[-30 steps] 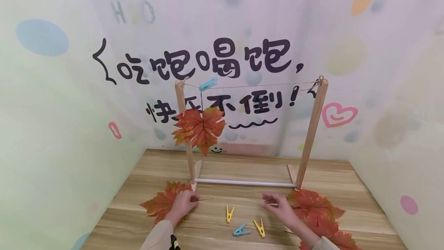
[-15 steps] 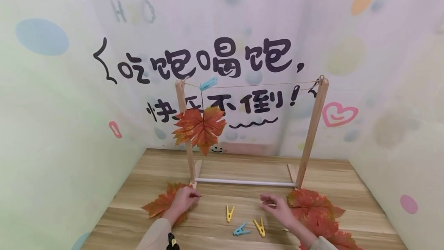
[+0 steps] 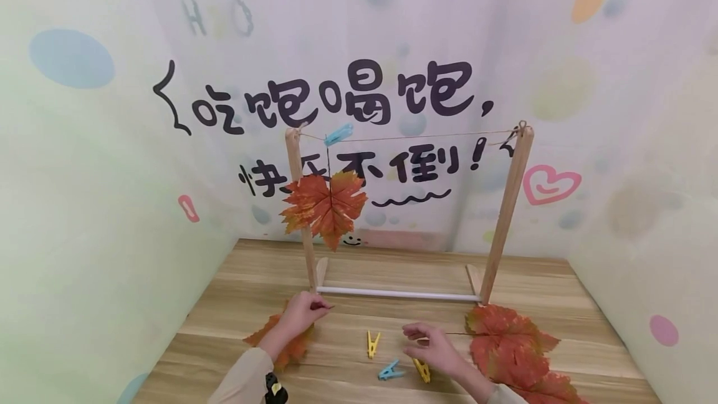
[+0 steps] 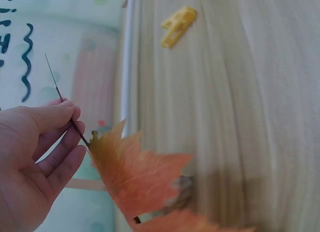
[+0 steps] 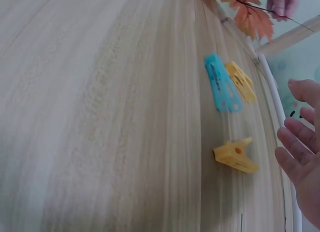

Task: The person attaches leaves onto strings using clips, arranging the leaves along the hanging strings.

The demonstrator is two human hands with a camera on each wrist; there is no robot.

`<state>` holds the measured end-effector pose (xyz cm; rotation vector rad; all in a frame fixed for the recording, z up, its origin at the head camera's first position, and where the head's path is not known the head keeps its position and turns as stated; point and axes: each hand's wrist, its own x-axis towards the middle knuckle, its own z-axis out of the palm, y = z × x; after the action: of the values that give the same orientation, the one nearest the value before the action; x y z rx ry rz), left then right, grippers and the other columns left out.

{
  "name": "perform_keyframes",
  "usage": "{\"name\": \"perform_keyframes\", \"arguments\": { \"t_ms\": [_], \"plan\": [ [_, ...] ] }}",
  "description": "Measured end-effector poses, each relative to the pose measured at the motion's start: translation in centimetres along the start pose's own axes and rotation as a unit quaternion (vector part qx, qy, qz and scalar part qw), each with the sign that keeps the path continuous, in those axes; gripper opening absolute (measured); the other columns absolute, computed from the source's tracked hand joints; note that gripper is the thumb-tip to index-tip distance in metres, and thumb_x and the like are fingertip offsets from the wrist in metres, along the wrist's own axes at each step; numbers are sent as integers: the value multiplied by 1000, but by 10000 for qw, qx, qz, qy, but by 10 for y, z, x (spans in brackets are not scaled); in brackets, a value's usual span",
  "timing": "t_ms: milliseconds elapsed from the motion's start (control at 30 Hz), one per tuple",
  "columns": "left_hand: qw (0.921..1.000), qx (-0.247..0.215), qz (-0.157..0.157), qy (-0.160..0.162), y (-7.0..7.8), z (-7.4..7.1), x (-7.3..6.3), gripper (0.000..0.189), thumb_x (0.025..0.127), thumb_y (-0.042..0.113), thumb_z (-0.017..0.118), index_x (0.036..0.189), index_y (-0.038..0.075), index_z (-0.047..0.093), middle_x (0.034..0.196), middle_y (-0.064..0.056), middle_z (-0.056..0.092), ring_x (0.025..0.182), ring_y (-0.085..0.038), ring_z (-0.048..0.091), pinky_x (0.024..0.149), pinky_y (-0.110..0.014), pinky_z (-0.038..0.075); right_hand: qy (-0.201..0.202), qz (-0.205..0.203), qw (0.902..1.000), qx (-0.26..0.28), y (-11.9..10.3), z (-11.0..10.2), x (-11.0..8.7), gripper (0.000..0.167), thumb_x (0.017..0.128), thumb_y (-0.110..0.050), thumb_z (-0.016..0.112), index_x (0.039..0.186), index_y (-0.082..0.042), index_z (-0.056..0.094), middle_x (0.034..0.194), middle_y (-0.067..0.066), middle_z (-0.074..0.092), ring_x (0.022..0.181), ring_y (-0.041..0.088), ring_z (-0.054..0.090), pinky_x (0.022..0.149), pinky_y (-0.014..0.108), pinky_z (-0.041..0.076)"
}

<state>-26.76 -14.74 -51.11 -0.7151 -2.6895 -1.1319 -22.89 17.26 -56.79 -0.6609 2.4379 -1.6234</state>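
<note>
Across the wooden table (image 3: 392,273) we see a wooden frame (image 3: 508,207) with one hanging leaf (image 3: 325,207). Before its left post is a second orange leaf (image 4: 137,174); we find the left hand (image 3: 303,315) pinching its stem (image 4: 85,140). The right hand (image 3: 432,346), fingers parted and gently bent, is near two yellow pegs (image 3: 373,344) and a blue peg (image 3: 391,370).

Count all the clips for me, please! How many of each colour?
Blue clips: 2 (one on the string, one on the table)
Yellow clips: 2 (both on the table)
Total: 4 clips
</note>
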Motion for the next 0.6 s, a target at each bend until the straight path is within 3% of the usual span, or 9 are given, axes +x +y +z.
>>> {"name": "perform_keyframes", "arguments": {
  "t_ms": [367,600],
  "plan": [
    [9985,-477,-217,-179,30,-14,10,6,81,1,65,83,3,70,79,-5,67,69,-11,59,59,-18,48,-523,-216,9967,-581,-5,23,0,37,77,-14,71,107,4,60,103,15,63,93,27,59,78,32,49],
    [9984,-554,-73,-46,47,-19,16,6,80,2,66,84,5,70,80,-6,68,70,-11,60,60,-19,49,-700,-355,9944,-706,0,30,2,35,75,-13,73,104,4,62,101,13,64,90,22,61,72,24,51]
  ]
}}
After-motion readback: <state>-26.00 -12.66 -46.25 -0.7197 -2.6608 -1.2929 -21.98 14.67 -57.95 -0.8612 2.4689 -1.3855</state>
